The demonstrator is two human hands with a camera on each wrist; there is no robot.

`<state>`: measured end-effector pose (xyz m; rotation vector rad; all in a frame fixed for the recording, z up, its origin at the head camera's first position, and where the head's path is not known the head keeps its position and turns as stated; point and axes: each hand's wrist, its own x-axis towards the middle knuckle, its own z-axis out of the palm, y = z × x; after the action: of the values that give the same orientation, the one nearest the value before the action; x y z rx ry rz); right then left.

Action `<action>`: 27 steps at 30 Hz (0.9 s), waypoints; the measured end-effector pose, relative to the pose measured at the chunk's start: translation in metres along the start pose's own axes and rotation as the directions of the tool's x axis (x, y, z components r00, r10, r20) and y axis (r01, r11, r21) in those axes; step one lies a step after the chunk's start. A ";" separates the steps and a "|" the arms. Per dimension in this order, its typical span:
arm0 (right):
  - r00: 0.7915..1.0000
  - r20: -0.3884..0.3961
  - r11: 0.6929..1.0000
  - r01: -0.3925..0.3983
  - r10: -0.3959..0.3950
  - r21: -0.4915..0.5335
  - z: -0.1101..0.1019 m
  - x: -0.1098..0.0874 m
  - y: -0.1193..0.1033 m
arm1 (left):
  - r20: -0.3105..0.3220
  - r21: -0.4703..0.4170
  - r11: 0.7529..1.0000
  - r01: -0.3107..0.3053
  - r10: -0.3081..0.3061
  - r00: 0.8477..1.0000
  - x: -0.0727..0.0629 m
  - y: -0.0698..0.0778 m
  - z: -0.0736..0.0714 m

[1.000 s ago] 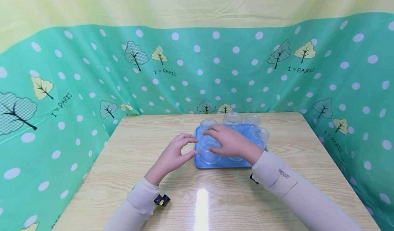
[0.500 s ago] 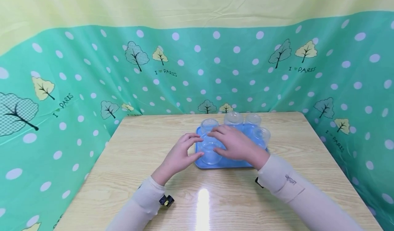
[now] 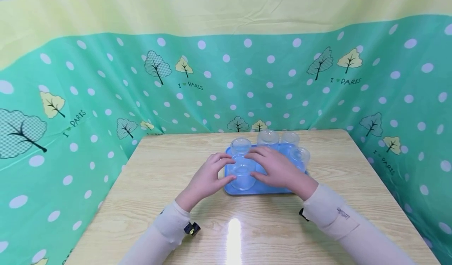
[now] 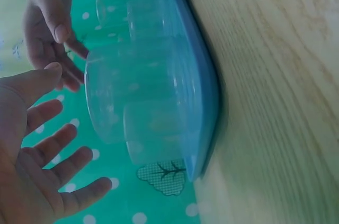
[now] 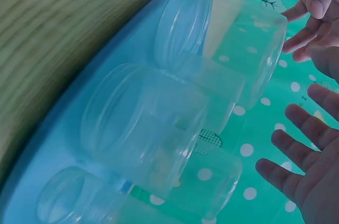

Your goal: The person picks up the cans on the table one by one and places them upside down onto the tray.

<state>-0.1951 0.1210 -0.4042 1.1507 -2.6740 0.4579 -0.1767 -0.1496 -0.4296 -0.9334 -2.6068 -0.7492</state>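
Several clear round jars stand on a blue tray (image 3: pixel 269 189). My left hand (image 3: pixel 209 175) is at the left side of the front-left jar (image 3: pixel 243 181), thumb and fingers spread apart. On the other side is my right hand (image 3: pixel 274 167), its fingers likewise parted and relaxed over the tray. In the left wrist view the wide jar (image 4: pixel 124 83) has its ringed end toward the tray, and the fingers hold nothing. The right wrist view shows the left fingertips right at that jar's (image 5: pixel 249 49) upper end, while the right palm and fingers grip nothing.
A smaller jar (image 3: pixel 241 144) stands behind the front-left one, with more jars (image 3: pixel 267 137) at the tray's back and a right-hand jar (image 3: pixel 301 156). The tray lies on a wooden table (image 3: pixel 169 147). A patterned curtain (image 3: pixel 212 80) surrounds the table's back and sides.
My right hand has shifted right, away from the front-left jar. My left hand has moved slightly right, closer to it. The jars and tray look unmoved.
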 end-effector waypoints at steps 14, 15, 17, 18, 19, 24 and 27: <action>0.999 -0.051 1.000 -0.005 0.005 0.001 -0.011 -0.022 0.018 | 0.023 -0.012 1.000 0.015 -0.015 1.000 0.005 0.001 -0.006; 0.999 -0.050 1.000 -0.007 0.007 -0.002 -0.012 -0.023 0.019 | 0.020 -0.015 1.000 0.015 -0.015 1.000 0.004 0.001 -0.006; 0.999 -0.054 1.000 -0.007 0.007 -0.011 -0.013 -0.026 0.021 | 0.012 -0.011 1.000 0.011 -0.010 1.000 0.004 0.000 -0.006; 0.999 -0.054 1.000 -0.007 0.006 -0.018 -0.013 -0.027 0.022 | 0.009 -0.008 1.000 0.008 -0.008 1.000 0.004 0.000 -0.006; 0.998 -0.055 1.000 -0.007 0.006 -0.025 -0.013 -0.028 0.023 | 0.008 -0.006 1.000 0.007 -0.007 1.000 0.003 -0.001 -0.005; 0.997 -0.077 0.999 0.001 -0.005 -0.053 -0.014 -0.034 0.026 | 0.011 -0.003 1.000 0.007 -0.007 1.000 0.002 -0.001 -0.004; 0.995 -0.097 0.998 0.012 -0.018 -0.060 -0.014 -0.041 0.029 | 0.019 0.000 1.000 0.014 -0.014 1.000 0.001 -0.001 -0.004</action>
<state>-0.1874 0.1723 -0.4089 1.1024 -2.5759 0.4187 -0.1780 -0.1519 -0.4266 -0.9277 -2.6325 -0.7472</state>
